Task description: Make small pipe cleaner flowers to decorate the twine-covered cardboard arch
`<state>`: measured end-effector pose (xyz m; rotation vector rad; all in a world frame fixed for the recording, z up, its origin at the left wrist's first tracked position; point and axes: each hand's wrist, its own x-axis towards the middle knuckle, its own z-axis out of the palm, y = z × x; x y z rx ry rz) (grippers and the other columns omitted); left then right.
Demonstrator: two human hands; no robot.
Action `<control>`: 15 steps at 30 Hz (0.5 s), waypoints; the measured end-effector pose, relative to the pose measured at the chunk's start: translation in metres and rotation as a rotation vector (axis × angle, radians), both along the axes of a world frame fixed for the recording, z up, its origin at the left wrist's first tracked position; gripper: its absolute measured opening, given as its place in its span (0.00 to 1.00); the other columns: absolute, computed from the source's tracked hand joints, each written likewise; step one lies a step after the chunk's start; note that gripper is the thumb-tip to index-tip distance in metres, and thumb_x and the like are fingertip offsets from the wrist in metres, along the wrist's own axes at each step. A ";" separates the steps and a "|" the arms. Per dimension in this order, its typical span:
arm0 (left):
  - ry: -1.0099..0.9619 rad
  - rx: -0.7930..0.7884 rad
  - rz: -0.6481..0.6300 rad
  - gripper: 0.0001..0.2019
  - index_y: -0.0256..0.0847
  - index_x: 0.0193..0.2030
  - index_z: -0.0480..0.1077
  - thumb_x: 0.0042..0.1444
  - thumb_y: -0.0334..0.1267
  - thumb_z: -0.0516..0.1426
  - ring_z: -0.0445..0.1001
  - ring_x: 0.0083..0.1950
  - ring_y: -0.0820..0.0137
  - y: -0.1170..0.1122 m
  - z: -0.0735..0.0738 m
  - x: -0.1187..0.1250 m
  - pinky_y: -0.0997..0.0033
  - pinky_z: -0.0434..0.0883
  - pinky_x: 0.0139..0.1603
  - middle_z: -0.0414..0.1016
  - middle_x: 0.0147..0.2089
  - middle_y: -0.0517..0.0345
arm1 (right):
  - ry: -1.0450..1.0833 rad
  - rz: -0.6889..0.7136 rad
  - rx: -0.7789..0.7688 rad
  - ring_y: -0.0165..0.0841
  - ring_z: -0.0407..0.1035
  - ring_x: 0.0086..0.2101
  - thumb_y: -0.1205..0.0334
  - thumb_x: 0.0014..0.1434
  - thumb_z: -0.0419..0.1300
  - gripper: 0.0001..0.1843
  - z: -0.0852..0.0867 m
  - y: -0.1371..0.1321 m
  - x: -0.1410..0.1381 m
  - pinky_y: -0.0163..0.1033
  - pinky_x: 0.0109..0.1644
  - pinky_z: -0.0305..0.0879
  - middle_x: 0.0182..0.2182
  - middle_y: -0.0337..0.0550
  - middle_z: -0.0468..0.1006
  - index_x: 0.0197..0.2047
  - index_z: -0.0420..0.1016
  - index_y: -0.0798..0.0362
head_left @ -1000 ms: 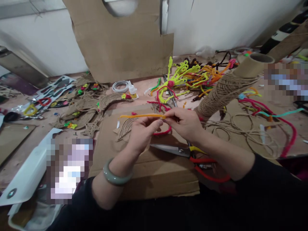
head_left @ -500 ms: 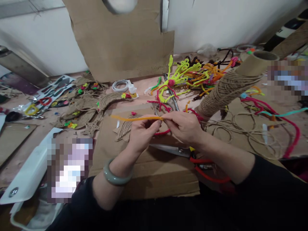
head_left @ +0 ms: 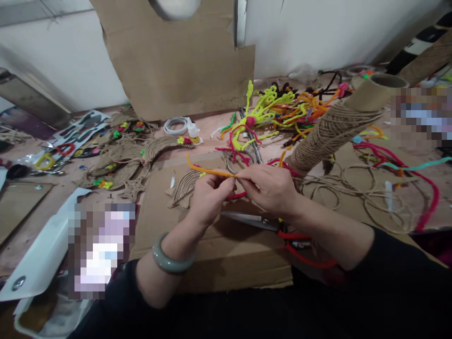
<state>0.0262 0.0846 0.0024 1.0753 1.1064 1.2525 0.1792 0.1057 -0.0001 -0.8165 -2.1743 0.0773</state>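
Both my hands meet over a flat cardboard sheet [head_left: 212,254] and pinch one orange pipe cleaner [head_left: 208,170]. My left hand [head_left: 209,197], with a pale green bangle on its wrist, grips it between thumb and forefinger. My right hand [head_left: 270,187] pinches it just to the right. The free end curves up and to the left. A red pipe cleaner [head_left: 237,195] loops under my fingers. A woven jute shape [head_left: 185,186] lies on the cardboard beside my left hand.
Red-handled scissors [head_left: 282,230] lie under my right forearm. A twine cone [head_left: 335,129] leans at the right beside loose twine loops [head_left: 356,188]. A heap of coloured pipe cleaners [head_left: 282,110] sits behind. Jute pieces [head_left: 130,155] and a white tape roll [head_left: 175,125] lie left. Upright cardboard [head_left: 176,61] stands behind.
The orange pipe cleaner was straight and level; its left end now bends upward into a curve. Both hands have shifted slightly toward me and stay pinched on it.
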 end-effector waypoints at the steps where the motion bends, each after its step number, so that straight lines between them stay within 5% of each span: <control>1: -0.025 -0.008 -0.014 0.03 0.38 0.23 0.70 0.44 0.33 0.58 0.66 0.21 0.76 0.000 0.000 0.000 0.76 0.66 0.22 0.68 0.20 0.62 | -0.001 0.001 0.008 0.31 0.72 0.32 0.67 0.58 0.52 0.09 0.000 0.000 0.000 0.35 0.37 0.66 0.30 0.42 0.78 0.36 0.74 0.53; 10: -0.151 -0.135 -0.192 0.04 0.38 0.22 0.70 0.44 0.35 0.60 0.65 0.20 0.77 -0.009 0.006 -0.004 0.76 0.65 0.23 0.69 0.18 0.62 | 0.083 -0.169 0.038 0.33 0.73 0.33 0.68 0.57 0.52 0.09 0.015 0.013 0.012 0.37 0.38 0.67 0.31 0.42 0.79 0.33 0.73 0.49; 15: -0.146 -0.081 -0.134 0.04 0.38 0.23 0.71 0.44 0.35 0.61 0.67 0.21 0.77 -0.008 0.005 -0.001 0.76 0.68 0.25 0.70 0.19 0.61 | 0.128 -0.117 -0.034 0.29 0.71 0.27 0.68 0.57 0.53 0.08 0.021 0.011 0.012 0.33 0.31 0.64 0.30 0.40 0.79 0.34 0.72 0.51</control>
